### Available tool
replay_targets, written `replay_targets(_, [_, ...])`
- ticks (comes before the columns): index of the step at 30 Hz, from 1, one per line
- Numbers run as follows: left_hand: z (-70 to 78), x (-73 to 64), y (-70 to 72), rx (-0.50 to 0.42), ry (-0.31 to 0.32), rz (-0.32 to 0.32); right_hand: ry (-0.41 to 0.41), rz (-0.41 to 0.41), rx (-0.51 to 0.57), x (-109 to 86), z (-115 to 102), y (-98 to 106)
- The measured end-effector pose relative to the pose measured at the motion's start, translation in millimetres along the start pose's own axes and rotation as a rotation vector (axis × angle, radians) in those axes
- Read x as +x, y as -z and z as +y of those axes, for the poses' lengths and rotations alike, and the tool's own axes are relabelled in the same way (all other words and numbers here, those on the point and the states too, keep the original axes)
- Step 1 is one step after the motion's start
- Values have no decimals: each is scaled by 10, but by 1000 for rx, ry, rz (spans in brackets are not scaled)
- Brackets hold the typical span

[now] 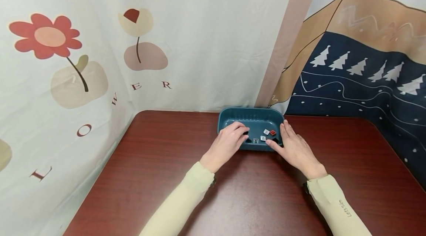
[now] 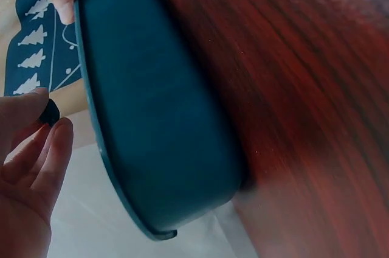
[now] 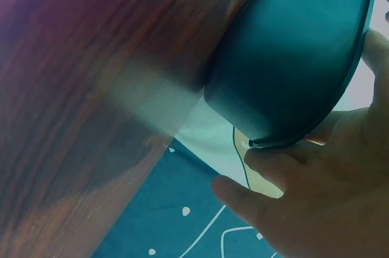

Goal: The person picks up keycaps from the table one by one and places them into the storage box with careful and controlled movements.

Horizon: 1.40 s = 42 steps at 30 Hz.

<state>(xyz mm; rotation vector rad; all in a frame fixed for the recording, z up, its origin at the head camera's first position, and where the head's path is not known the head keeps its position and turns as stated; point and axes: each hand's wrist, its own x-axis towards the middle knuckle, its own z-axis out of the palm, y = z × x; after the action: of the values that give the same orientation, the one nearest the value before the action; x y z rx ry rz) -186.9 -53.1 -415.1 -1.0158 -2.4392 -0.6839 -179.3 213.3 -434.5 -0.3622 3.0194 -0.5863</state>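
A dark teal plastic tub (image 1: 233,113) stands at the table's back edge. My left hand (image 1: 226,143) reaches over its left front rim and pinches a small black piece (image 2: 50,113) between thumb and fingers. Around the tub's right front corner rests my right hand (image 1: 297,151), its fingers fairly straight along the right rim and the thumb over the front rim. Inside lie a white tile (image 1: 266,131), a red tile (image 1: 273,132), another white tile (image 1: 263,138) and a dark tile with a pale square outline (image 1: 256,141). A black piece (image 1: 275,140) sits near the right thumb.
The reddish-brown wooden table (image 1: 166,143) extends in front of the tub and to both sides. Behind it hangs a pale curtain (image 1: 206,43) with flower prints, and at the right a cloth (image 1: 352,91) with mountains and white trees.
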Motion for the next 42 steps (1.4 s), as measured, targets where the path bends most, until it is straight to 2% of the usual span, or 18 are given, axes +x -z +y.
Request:
replay_targets(7, [-24,83,-84,20,55,-52,4,7,-1,-7,4,6])
replay_targets(12, [-49,126,-147,61,137,-99,-1,-1,2,-4,-2,4])
replay_targets(16, [-57,192,-187,119,209,-154,-3,-6,1,-4,0,6])
replay_targets(19, [-57,250,-210,181,238,-193,2,-2,-2,-6,4,10])
replay_targets(27, [-78,346,-269,345,235,-251,16,18,-16,0,12,-3])
replay_targets(36, [-100,389,-276,341,302,-302,9,12,-11,-1,-12,2])
replay_targets(42, [-97,346,-269,355,285,-283,9,11,-12,-9,-14,5])
